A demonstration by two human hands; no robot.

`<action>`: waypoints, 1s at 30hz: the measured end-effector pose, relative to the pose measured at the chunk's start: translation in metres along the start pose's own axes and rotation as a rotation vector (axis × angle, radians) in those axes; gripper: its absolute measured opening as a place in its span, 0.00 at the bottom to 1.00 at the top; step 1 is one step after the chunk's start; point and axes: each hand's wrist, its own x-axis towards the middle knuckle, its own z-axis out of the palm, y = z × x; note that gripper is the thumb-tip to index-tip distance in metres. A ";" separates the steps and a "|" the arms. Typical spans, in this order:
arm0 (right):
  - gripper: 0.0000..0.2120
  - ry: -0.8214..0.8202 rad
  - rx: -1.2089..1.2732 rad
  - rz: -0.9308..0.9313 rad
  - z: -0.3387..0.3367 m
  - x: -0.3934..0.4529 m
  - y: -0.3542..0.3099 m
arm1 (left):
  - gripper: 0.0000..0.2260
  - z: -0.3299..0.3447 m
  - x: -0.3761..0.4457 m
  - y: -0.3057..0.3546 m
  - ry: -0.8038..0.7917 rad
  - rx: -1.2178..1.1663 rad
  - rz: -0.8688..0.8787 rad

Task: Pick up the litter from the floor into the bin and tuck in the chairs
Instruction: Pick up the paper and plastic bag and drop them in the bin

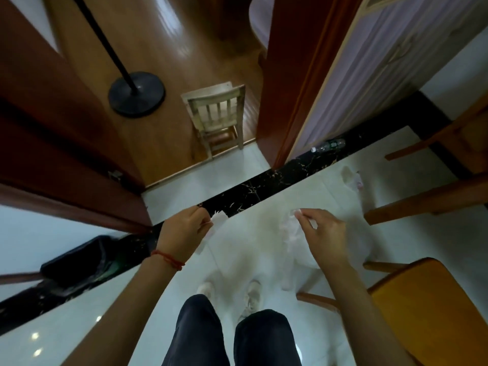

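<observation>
My left hand [184, 228] is closed on a white paper scrap [217, 220] that sticks out past the fingers. My right hand [320, 231] pinches a crumpled whitish plastic wrapper [289, 228] that hangs below it, blurred. Both hands are held out over the white tiled floor in front of my legs. A black bin [79, 260] lies low at the left by the door frame. More litter rests on the floor: an empty plastic bottle [328, 146] along the black tile strip and a crumpled wrapper [352, 178] near a chair leg.
Two orange wooden chairs stand at the right, one seat [427, 305] close by my right arm and another [449, 165] farther back. A small pale wooden chair [220, 114] stands in the doorway ahead. A black round lamp base [137, 93] sits on the wooden floor beyond.
</observation>
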 end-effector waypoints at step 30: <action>0.05 -0.090 0.169 -0.397 0.086 -0.210 -0.239 | 0.08 -0.136 -0.384 -0.105 0.265 0.070 -0.403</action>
